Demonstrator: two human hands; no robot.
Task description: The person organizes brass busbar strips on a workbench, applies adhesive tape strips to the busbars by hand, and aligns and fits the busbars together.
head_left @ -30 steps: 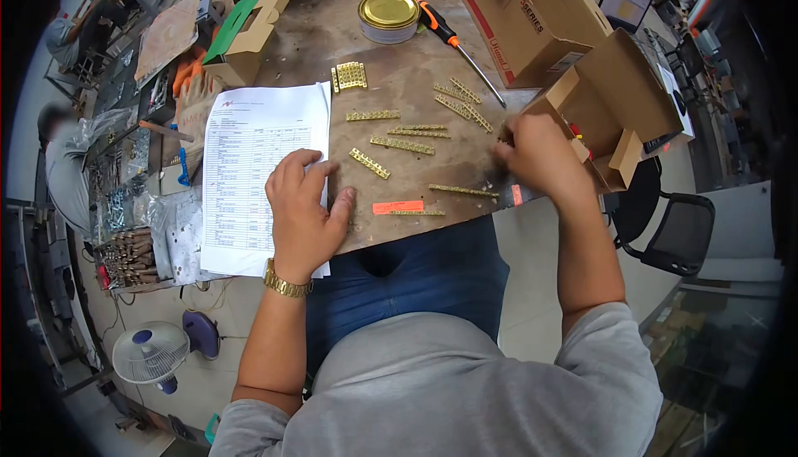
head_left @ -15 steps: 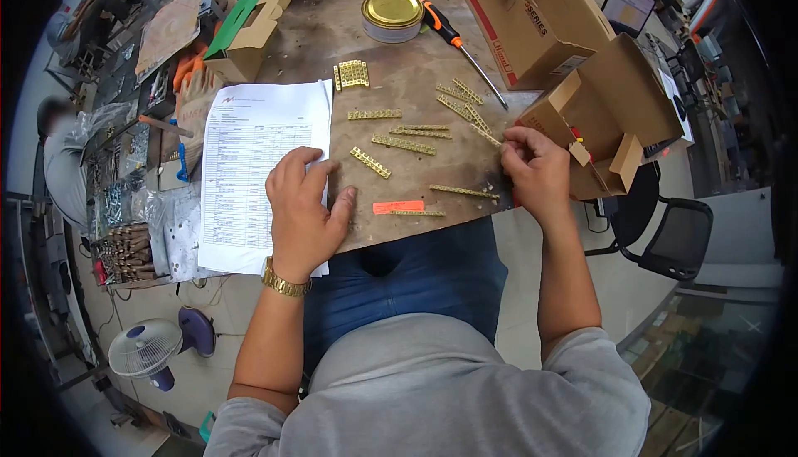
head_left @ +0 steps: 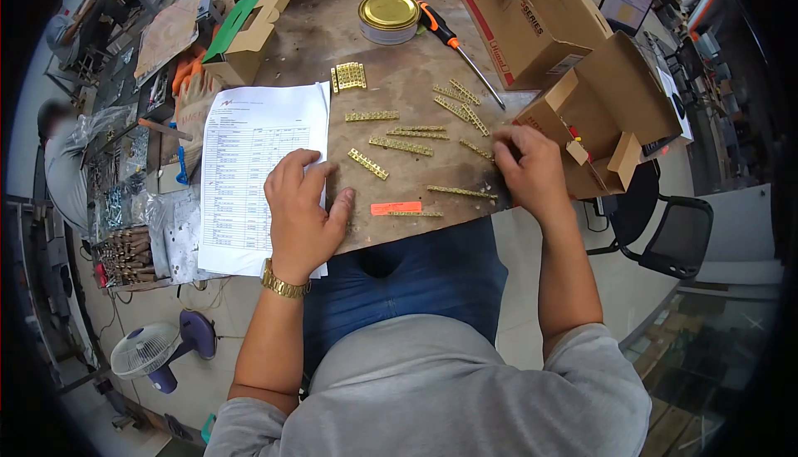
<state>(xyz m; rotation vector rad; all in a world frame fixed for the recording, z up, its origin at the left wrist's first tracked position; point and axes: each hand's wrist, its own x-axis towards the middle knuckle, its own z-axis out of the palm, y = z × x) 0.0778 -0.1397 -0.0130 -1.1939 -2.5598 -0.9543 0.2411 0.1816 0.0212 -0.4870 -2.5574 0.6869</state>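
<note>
In the head view, the only one, the right hand (head_left: 536, 170) has changed most: half a second ago its fingertips pinched one end of a short brass-coloured strip (head_left: 476, 149); now that strip appears to lie on the bench (head_left: 416, 49) just beside the fingertips, and the fingers are loosely curled; whether they still touch its near end cannot be told. For the work in hand, this suggests one more strip laid down among the others; a small cluster of strips (head_left: 451, 110) lies just beyond the right fingertips, and a lone strip (head_left: 462, 192) lies nearer the person than those fingertips.

The left hand (head_left: 299, 207) has stayed put; its fingers are spread and relaxed, gripping nothing visible, over the edge of the printed sheets (head_left: 241, 174), with the thumb out past the paper; past that thumb lie the middle strips (head_left: 401, 145) and an orange label (head_left: 396, 207); well beyond the left fingertips sits a row of strips side by side (head_left: 349, 77).
</note>
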